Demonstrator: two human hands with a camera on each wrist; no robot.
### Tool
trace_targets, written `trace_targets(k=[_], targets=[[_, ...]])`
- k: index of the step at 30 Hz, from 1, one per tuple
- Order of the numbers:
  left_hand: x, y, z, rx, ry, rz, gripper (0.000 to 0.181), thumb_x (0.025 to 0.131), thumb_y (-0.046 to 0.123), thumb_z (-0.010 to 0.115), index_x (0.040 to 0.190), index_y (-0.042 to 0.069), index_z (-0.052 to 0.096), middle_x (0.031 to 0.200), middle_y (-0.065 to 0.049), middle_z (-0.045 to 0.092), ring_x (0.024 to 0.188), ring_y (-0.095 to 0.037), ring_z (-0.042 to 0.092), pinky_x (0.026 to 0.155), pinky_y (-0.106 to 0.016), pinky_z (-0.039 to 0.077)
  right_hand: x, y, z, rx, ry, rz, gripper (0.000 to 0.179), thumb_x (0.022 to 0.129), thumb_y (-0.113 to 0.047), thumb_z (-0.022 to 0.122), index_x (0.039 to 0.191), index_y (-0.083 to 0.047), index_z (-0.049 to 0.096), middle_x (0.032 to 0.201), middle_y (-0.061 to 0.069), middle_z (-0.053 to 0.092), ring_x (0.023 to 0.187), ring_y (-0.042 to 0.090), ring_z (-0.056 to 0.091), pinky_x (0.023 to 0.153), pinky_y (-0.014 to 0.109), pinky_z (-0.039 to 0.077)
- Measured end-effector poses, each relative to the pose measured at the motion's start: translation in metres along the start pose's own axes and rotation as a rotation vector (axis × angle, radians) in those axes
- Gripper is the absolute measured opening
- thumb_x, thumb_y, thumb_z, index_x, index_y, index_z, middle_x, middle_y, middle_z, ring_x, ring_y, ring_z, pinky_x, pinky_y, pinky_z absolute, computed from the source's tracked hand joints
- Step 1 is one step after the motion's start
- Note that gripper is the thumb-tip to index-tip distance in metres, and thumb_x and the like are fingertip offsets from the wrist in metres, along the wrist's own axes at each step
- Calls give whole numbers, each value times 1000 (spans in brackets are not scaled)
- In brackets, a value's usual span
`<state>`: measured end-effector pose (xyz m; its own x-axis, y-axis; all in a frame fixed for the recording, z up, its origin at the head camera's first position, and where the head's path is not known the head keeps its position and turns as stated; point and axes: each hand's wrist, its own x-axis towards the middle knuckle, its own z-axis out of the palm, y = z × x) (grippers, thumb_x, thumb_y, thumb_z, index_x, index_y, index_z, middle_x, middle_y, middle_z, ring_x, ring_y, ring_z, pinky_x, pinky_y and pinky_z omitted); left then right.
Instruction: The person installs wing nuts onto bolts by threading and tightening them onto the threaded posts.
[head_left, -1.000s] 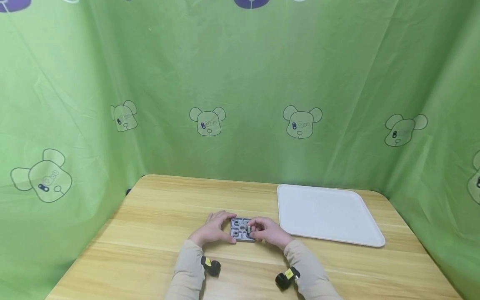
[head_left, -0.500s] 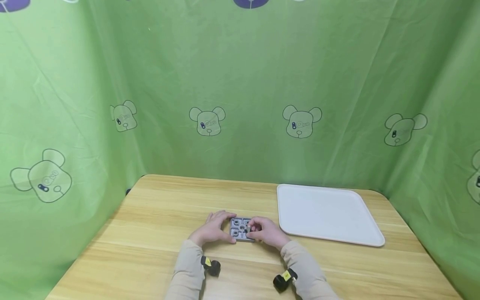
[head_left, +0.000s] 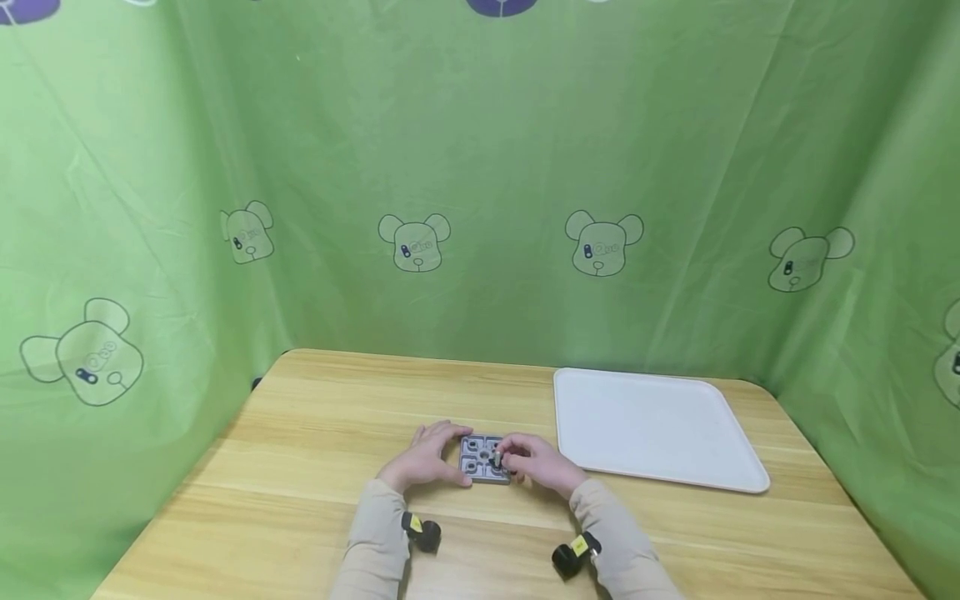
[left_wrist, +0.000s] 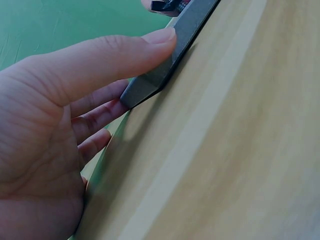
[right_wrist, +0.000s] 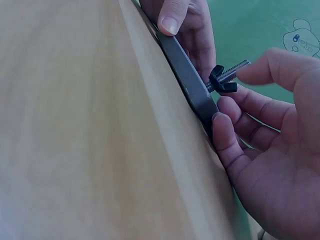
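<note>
A grey square plate [head_left: 471, 458] with recessed corners and a centre hole lies on the wooden table. My left hand [head_left: 423, 462] grips its left side, thumb on the near edge and fingers at the far edge. From the plate's right half a threaded bolt [right_wrist: 241, 68] sticks up, carrying a black wing nut [right_wrist: 220, 80]. My right hand [head_left: 542, 462] curls its fingers around the wing nut. In the right wrist view the index fingertip is right at the bolt's end, another fingertip sits close behind the wing nut, and the thumb lies low by the plate's edge.
A white tray [head_left: 652, 429] rests on the table [head_left: 360, 400] at the back right, just beyond my right hand. Green curtains [head_left: 480, 317] with bear-face prints surround the table at the back and sides. A black wrist camera [head_left: 567, 560] hangs at my right sleeve.
My right hand swung slightly left, then back right; its thumb has drawn away from the bolt, leaving the bolt and wing nut more exposed. My left hand and the plate have stayed put.
</note>
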<state>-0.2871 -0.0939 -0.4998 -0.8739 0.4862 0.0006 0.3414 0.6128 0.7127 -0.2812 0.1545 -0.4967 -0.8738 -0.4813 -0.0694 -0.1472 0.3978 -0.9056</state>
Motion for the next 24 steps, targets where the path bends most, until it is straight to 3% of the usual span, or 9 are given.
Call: trace_targets(k=[6,16,24], targets=[[0,1,0,-12,2,12,89,65,37,84,142,14,47,152,-15,41,146,-39,26,121,-63,1,-1,-1,-1,37,11,8,21,95,-13,53,105,2,63,101,13,62,79,13,55,66,22,53],[0,2,0,-12,-3,6,89,65,37,85,142,15,47,152,-14,41,147,-38,26,122,-62,1,-1,0,1,10,11,-22,21,92,-9,59,108,4,62,95,11,60,81,12,51,63,18,49],[1,0,0,-13,4,9,89,65,37,85,142,14,47,152,-15,41,147,-38,26,121,-63,1,-13,-27,1,1,3,-25,25,88,-2,61,110,10,60,93,18,60,78,13,51,62,18,49]])
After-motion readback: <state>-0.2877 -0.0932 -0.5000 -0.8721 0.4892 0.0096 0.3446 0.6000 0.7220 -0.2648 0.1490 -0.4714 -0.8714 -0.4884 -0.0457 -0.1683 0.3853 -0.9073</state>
